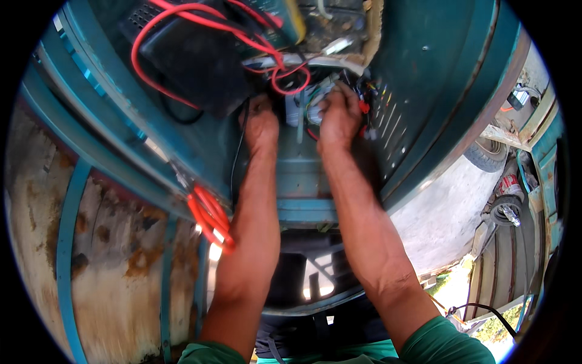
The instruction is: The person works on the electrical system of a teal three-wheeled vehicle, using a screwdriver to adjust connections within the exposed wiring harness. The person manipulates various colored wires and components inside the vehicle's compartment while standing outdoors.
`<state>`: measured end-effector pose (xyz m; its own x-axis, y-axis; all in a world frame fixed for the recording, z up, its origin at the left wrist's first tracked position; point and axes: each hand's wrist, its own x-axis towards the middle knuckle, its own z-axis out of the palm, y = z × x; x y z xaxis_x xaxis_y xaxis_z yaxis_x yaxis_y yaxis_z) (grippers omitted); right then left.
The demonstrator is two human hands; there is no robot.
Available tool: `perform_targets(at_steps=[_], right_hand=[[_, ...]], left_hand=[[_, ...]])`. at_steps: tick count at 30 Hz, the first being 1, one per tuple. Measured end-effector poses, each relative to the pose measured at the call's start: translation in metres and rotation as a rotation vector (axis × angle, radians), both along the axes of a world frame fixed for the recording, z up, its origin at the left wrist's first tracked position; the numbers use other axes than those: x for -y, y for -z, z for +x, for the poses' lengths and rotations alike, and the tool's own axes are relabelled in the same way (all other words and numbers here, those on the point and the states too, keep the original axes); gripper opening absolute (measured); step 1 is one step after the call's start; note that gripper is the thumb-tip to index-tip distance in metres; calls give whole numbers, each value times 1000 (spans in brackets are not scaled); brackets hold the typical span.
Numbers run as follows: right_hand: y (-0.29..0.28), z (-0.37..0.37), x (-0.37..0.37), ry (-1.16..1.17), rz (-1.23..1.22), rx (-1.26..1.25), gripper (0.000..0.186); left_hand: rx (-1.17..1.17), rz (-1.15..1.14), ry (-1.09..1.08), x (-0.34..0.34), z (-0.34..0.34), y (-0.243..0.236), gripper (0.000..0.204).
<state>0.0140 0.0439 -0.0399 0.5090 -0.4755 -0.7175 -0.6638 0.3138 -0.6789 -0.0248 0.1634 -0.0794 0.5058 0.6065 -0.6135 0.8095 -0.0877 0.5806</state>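
My left hand [260, 121] reaches into a teal metal compartment [297, 167], fingers curled beside the lower edge of a black box [182, 67]; a thin black cable [236, 164] runs by it, and what it holds is hidden. My right hand [339, 118] has fingers curled at a silver-grey component [294, 109] with coloured wires [364, 91] and red connectors; what they grip is unclear. Looped red leads [291, 85] hang above, from near a yellow-edged device [285, 24]. Red-handled pliers [206, 212] sit on the compartment's left edge, beside my left forearm.
Teal walls [436, 103] rise on both sides. A rusty, stained panel [109, 255] with teal strips lies at left. At right are a tyre [485, 155], a cylindrical part [509, 191] and metal frames [539, 115]. A dark glossy curved surface [291, 273] is below the compartment.
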Motion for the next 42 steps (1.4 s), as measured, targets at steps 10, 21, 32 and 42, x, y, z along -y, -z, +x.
perform_targets(at_steps=[10,21,32,42], right_hand=[[-10,2,-7,43,101,-59,27],[-10,-1,-6,83,167,-50,28],[-7,-3,-6,107,221,-41,24],[-6,-2,-7,95,200,-62,26]], left_hand=[[-237,79,141,-4,13,40,36],[-338,-127,179,5,23,24,37],[-260,-310,-185,12,18,38,44],[-346,-161,38,-11,15,63,66]])
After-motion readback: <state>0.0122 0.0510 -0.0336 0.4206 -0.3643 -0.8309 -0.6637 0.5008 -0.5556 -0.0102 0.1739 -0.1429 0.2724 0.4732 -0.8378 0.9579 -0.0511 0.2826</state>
